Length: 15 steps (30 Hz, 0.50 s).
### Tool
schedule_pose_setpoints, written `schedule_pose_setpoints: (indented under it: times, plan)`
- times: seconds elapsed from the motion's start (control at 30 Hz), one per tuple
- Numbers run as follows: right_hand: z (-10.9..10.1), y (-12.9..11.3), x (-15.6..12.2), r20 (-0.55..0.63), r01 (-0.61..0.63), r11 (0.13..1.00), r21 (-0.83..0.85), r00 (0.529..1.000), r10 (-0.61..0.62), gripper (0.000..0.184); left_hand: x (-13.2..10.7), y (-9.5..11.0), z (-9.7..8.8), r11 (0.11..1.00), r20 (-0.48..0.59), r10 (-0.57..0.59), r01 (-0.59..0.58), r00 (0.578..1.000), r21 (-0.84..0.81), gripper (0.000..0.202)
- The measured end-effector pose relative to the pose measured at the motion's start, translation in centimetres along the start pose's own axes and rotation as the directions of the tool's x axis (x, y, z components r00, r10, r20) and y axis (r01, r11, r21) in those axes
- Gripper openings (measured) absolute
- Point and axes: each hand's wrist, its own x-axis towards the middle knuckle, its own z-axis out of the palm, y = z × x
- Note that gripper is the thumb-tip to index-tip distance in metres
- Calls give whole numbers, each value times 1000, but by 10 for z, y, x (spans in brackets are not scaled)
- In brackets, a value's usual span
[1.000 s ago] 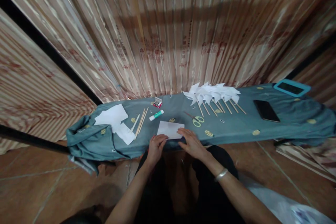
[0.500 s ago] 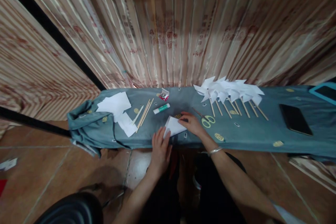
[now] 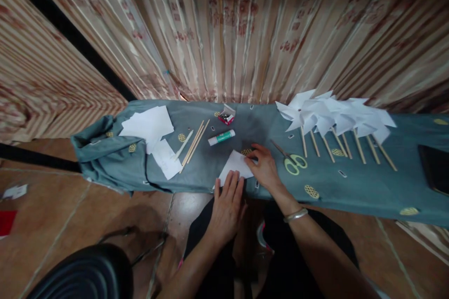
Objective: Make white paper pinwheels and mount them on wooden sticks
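Note:
A folded sheet of white paper (image 3: 233, 163) lies near the front edge of the cloth-covered table. My left hand (image 3: 227, 208) rests along the paper's lower edge, its fingers stretched out flat. At the right corner of the sheet, my right hand (image 3: 265, 168) pinches the paper between thumb and fingers. Just right of that hand are scissors with light green handles (image 3: 295, 163). A glue stick (image 3: 221, 138) lies beyond the paper, and behind it stands a small open red box (image 3: 226, 115) with small shiny pieces inside.
Several white paper pinwheels on sticks (image 3: 329, 114) lie in an overlapping row at the right. On the left are loose white sheets (image 3: 149, 124), wooden sticks (image 3: 197, 142) and a white pencil-like stick (image 3: 184, 144). A dark flat device (image 3: 435, 168) is at the right edge; a black stool (image 3: 84, 273) stands below.
The view has shifted, moving the table's things across the picture. My left hand has slid from the paper's left side to its lower edge, fingers flattened. My right hand stays at the right corner.

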Motion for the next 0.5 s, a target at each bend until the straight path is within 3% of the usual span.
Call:
schedule_pose_setpoints:
  times: [0.5]
  plan:
    - [2, -6, -2, -33, -11, 1000, -7, 999, 11, 9, 7, -4, 4, 999, -2, -31, 31, 1000, 13, 67]
